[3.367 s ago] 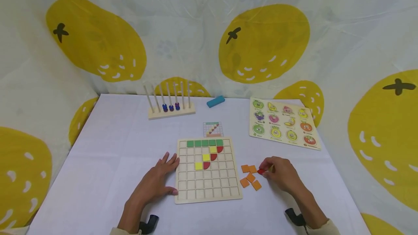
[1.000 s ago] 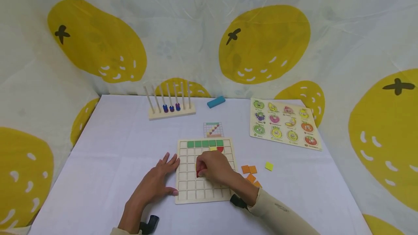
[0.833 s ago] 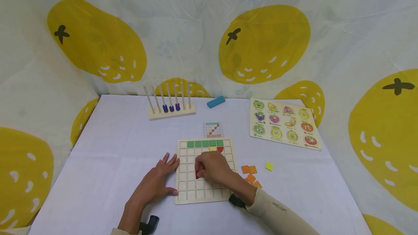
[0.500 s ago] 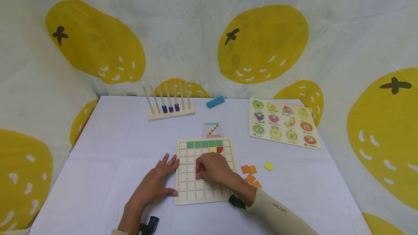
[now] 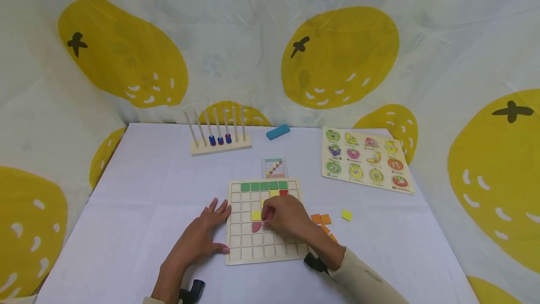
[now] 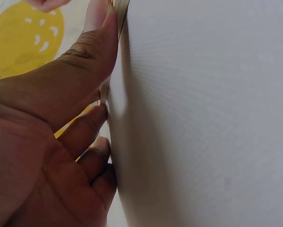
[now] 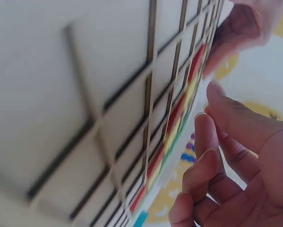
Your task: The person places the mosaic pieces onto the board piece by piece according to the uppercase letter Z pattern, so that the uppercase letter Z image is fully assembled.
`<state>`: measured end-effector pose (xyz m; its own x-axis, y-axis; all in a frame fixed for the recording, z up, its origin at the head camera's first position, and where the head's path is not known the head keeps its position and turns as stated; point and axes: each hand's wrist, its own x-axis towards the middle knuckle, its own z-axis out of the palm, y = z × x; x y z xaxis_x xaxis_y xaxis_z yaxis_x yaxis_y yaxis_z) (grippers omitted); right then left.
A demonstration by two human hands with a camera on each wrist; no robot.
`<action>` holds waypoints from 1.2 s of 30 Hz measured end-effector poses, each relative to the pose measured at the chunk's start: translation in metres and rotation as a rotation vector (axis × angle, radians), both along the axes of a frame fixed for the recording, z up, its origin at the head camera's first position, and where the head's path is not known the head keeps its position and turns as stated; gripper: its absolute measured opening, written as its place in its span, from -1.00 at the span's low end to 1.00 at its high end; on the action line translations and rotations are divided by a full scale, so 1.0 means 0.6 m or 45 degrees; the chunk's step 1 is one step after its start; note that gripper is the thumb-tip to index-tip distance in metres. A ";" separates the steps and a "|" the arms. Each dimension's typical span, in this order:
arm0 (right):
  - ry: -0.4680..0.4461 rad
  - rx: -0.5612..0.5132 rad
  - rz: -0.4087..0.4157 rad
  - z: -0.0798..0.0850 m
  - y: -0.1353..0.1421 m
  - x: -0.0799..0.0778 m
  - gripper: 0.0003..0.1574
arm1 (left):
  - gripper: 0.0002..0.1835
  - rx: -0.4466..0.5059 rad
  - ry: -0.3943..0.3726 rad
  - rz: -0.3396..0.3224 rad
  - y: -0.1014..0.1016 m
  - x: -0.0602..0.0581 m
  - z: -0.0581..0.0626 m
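A square wooden grid board (image 5: 258,251) lies on the table. My left hand (image 5: 204,231) touches its left edge, fingers spread, thumb at the lower part of that side. A red quarter-round tile (image 5: 257,226) sits in a cell just below a yellow square tile (image 5: 256,215). My right hand (image 5: 287,215) hovers over the board just right of that red tile, hiding part of the diagonal of yellow and red tiles. The right wrist view shows its fingers loosely bent, holding nothing. Green square tiles (image 5: 264,186) line the top row.
Several orange square tiles (image 5: 325,219) and one yellow tile (image 5: 347,215) lie right of the board. A pattern card (image 5: 274,168) lies behind it. Farther back stand a peg abacus (image 5: 221,144), a blue block (image 5: 278,132) and a fruit puzzle board (image 5: 367,161).
My right hand picked up the red quarter-round tile beside the orange tiles, carried it left onto the board, let it go in a cell, and has moved slightly right. The left hand stayed put.
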<state>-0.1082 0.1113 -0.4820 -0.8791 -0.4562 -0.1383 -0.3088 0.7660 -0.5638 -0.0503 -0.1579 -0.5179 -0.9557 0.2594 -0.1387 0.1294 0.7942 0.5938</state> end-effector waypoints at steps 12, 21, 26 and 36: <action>-0.030 -0.075 -0.246 0.016 0.121 -0.005 -0.81 | 0.26 -0.018 -0.006 0.008 0.002 -0.002 0.001; -0.046 -0.017 -0.337 0.016 0.199 -0.003 -0.79 | 0.27 -0.035 -0.008 0.014 0.003 -0.002 -0.003; -0.015 0.031 -0.367 0.009 0.236 0.000 -0.74 | 0.27 -0.041 -0.014 0.015 0.005 -0.004 -0.005; 0.011 0.101 -0.450 -0.005 0.308 0.007 -0.69 | 0.27 -0.039 -0.018 0.015 0.003 -0.002 -0.001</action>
